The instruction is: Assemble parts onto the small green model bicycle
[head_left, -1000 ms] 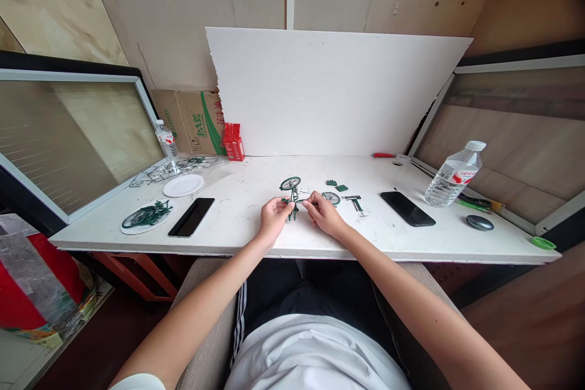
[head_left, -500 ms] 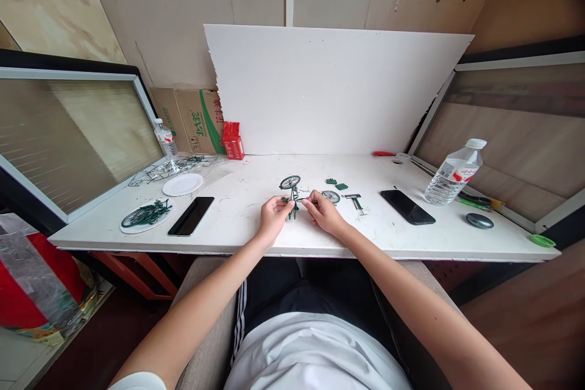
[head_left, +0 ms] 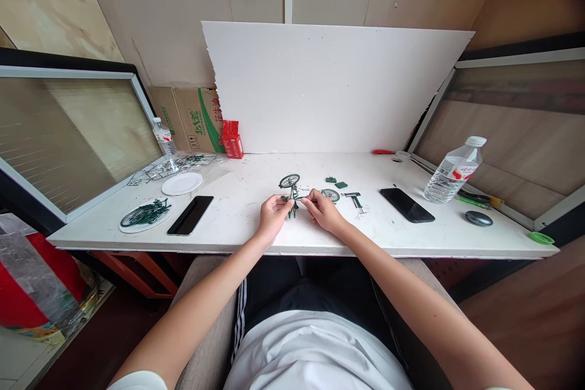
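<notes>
Near the front middle of the white table, my left hand (head_left: 273, 214) pinches a small green model bicycle frame (head_left: 294, 193), which has one spoked wheel (head_left: 289, 181) at its far end. My right hand (head_left: 321, 209) is closed at the frame's right side, its fingertips on a thin dark part too small to make out. Just beyond my right hand lies a loose spoked wheel (head_left: 330, 195). Two small green pieces (head_left: 340, 184) rest behind it, and a green and dark frame-like part (head_left: 355, 200) lies to the right.
At the left are a plate of green parts (head_left: 147, 215), a white plate (head_left: 181, 183), a phone (head_left: 191, 215), part frames and a bottle (head_left: 164, 139). At the right are another phone (head_left: 407, 205), a large bottle (head_left: 453, 172) and a dark oval object (head_left: 479, 218). A white board (head_left: 338, 88) stands behind.
Both hands keep nearly the same hold on the model. The whole view has shifted very slightly.
</notes>
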`<action>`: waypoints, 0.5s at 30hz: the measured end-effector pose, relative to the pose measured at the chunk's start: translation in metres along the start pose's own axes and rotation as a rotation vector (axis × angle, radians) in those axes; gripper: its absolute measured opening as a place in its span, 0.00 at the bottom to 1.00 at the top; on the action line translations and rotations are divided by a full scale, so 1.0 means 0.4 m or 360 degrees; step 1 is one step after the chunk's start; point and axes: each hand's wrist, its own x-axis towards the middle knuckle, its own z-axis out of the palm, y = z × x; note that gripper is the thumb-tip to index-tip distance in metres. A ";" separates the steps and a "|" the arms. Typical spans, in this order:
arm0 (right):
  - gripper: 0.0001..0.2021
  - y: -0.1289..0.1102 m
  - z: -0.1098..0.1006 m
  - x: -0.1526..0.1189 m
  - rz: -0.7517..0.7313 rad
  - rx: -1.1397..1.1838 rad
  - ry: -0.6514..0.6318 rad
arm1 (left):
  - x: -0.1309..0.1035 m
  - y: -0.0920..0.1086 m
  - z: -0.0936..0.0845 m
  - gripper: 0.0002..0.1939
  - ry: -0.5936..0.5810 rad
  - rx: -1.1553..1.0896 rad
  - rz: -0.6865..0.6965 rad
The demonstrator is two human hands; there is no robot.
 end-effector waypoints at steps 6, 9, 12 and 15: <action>0.20 0.001 0.001 0.002 -0.0018 -0.0086 0.0004 | 0.002 -0.004 -0.001 0.24 -0.0005 0.0003 0.0001; 0.20 -0.002 0.002 0.003 -0.0006 -0.0104 0.0008 | 0.003 -0.007 0.000 0.23 0.0006 -0.0019 0.0009; 0.20 -0.005 0.003 0.003 0.0010 -0.0098 0.0007 | 0.003 -0.007 0.000 0.22 0.0008 -0.0032 0.0006; 0.20 -0.008 0.004 0.002 0.0012 -0.0104 0.0014 | 0.002 -0.006 0.001 0.21 0.0006 -0.0026 0.0016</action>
